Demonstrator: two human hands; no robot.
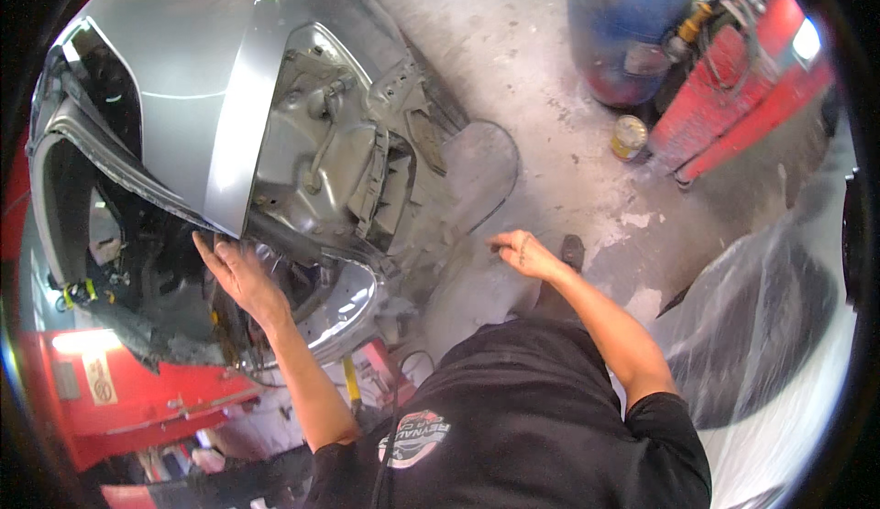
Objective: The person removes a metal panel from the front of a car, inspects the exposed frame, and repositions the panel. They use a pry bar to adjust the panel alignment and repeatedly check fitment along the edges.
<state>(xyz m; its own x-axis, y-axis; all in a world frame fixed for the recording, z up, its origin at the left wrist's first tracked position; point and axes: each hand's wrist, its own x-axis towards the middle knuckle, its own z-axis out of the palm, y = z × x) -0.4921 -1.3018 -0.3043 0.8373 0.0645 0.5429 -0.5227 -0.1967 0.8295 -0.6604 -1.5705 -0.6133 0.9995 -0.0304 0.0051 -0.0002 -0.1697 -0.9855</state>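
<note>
My left hand (234, 275) has its fingers extended and apart at the lower edge of a silver body panel (179, 97) of a car, seemingly touching it; no object shows in it. Right of the panel lies an exposed grey metal bay (312, 170) with brackets and ribs. Below it is a dark opening with a shiny metal rim (362, 289). My right hand (520, 252) hangs in the air over the floor, right of the bodywork, fingers loosely bent and holding nothing that I can see.
A blue drum (614, 28) and red equipment (710, 87) stand at upper right, with a small yellow can (630, 135) on the grey floor (495, 42). A plastic-covered vehicle (770, 344) is at right. A red cabinet (128, 404) sits at lower left.
</note>
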